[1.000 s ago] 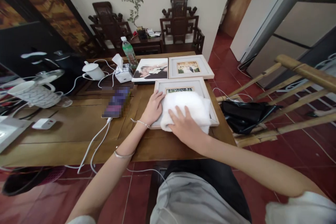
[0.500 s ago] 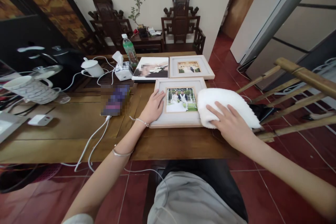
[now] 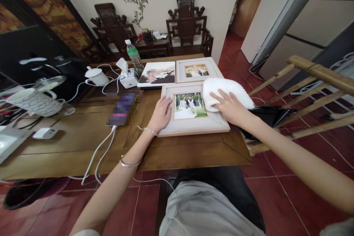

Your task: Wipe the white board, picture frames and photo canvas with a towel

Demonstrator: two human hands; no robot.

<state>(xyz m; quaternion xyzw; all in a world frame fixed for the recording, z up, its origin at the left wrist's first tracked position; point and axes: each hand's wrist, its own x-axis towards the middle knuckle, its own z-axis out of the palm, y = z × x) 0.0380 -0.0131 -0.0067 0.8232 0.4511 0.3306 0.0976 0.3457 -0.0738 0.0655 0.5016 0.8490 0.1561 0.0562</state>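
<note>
A pale picture frame (image 3: 193,128) with a photo of two people lies face up near the table's front edge. My left hand (image 3: 161,115) rests flat on its left border, fingers stretched out. At the frame's upper right, my right hand (image 3: 229,106) presses on a white fluffy cloth (image 3: 231,87) and holds it against the border. The cloth covers that corner and hangs out past the frame's right side. Its underside is hidden. Behind lie a second pale frame (image 3: 180,75) and a photo panel (image 3: 157,67), side by side.
Left of the frame lies a phone (image 3: 121,110) with a white cable. Further back stand a tissue box (image 3: 129,80), a green-labelled bottle (image 3: 134,56) and a lidded white cup (image 3: 96,76). A patterned mug (image 3: 35,101) lies far left. A bamboo chair (image 3: 312,72) stands at right.
My right hand and the cloth have moved up and left along the frame's right border, uncovering its lower right corner. My left hand stays on the left border.
</note>
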